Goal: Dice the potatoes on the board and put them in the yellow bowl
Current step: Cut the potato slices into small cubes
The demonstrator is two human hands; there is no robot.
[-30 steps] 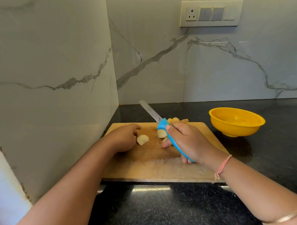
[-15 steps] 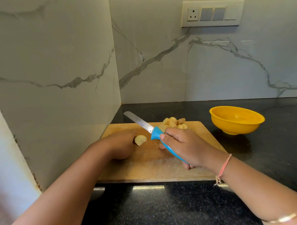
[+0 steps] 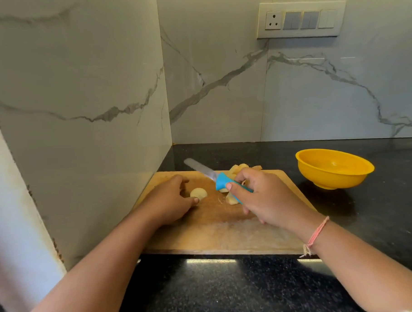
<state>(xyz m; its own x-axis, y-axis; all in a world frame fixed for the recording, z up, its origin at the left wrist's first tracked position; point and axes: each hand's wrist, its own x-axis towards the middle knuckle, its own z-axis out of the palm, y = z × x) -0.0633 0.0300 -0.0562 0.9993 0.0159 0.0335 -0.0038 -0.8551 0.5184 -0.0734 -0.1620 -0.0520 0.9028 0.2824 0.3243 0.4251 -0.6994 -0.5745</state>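
Black stone counter [image 3: 359,222] in a marble-walled corner, w/ a wooden board [image 3: 215,235] near its front edge. On the board: one rounded potato piece [image 3: 198,193] left of centre, a few cut bits [image 3: 231,199] partly under the right hand, and a heap of chunks [image 3: 238,169] at the far edge. Left hand [image 3: 171,202] curls round the rounded piece, thumb touching it. Right hand [image 3: 268,198] grips the knife [image 3: 221,182] by its blue handle, blade raised & pointing far-left, off the food.

Step, I'd say: mid-dicing, lining up the next cut. That calls for the blade coming down across the piece w/ left fingertips tucked clear.

Yellow bowl [image 3: 334,171] sits right of the board, apart from it, and looks empty. Nothing btwn board & bowl. Switch panel [image 3: 300,19] is up on the wall.
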